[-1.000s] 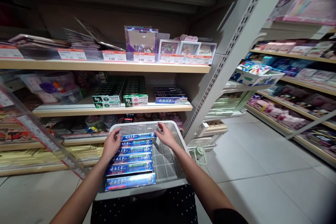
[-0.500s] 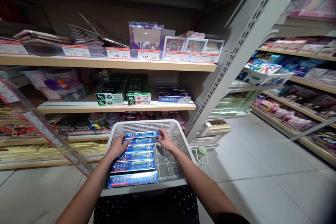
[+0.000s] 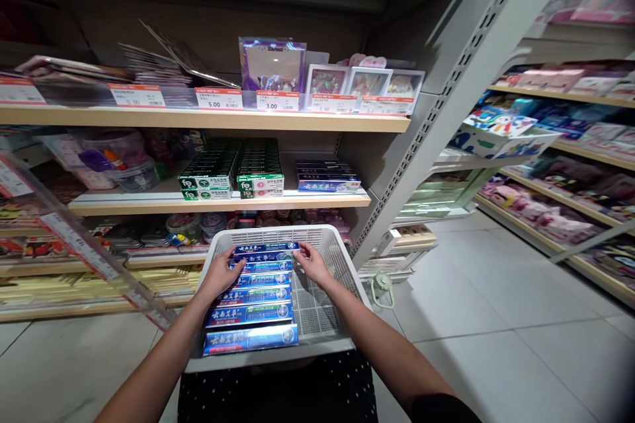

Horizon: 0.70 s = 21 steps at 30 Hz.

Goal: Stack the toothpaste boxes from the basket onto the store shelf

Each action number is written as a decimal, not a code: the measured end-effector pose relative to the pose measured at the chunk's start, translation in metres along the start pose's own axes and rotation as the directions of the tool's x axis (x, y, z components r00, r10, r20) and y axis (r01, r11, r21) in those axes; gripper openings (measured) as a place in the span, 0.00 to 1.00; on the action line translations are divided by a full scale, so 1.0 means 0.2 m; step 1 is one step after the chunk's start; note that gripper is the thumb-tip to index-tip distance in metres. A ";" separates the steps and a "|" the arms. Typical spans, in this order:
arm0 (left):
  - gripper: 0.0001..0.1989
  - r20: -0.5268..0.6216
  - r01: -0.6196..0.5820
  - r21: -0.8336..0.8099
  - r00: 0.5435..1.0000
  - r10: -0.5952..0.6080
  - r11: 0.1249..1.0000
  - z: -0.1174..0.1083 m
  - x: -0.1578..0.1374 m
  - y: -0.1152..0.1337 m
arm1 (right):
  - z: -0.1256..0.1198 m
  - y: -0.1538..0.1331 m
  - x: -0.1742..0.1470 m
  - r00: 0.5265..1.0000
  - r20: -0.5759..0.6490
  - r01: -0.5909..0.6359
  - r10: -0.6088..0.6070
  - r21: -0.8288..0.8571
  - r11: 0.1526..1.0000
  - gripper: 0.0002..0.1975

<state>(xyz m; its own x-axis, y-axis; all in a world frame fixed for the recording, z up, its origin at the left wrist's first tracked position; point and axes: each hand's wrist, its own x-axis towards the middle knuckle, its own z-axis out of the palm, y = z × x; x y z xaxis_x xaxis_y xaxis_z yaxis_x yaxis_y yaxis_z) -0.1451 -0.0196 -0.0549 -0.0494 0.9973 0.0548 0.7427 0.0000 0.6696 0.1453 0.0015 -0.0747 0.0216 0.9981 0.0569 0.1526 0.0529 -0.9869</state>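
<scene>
A light grey mesh basket [image 3: 342, 277] sits low in front of my body. In its left part, blue toothpaste boxes [image 3: 251, 314] lie in a column, one behind another, with Chinese lettering on their faces. At the far end of the column, my left hand [image 3: 221, 275] grips the left end of a toothpaste box [image 3: 265, 248], thumb toward me. My right hand [image 3: 312, 264] pinches that box's right end, its fingers curled. The basket's right part shows bare mesh floor. How deep the far boxes are stacked is hidden.
Ahead, a shelf [image 3: 327, 201] carries green-and-white toothpaste boxes [image 3: 208, 172] and a short row of blue boxes [image 3: 328, 175]. A price-tagged shelf [image 3: 198, 117] runs above it. A perforated metal post [image 3: 436, 112] rises at the right, and a pale green object [image 3: 381, 284] stands on the floor.
The far toothpaste box has moved slightly away from me, with both hands at its ends. Another blue box face now shows just in front of it.
</scene>
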 end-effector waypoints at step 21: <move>0.27 -0.014 0.120 -0.516 0.989 -0.149 0.848 -0.03 0.03 0.07 | 0.01 -0.02 0.01 0.995 -0.086 -0.041 0.054 0.145 0.989 0.26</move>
<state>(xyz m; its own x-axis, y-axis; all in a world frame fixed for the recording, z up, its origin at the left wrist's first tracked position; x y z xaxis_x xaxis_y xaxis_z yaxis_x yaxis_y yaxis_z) -0.1403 -0.0142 -0.0406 -0.1684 0.9851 -0.0350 0.2796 0.0818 0.9566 0.1434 0.0028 -0.0705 0.1147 0.9933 0.0162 0.0064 0.0155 -0.9999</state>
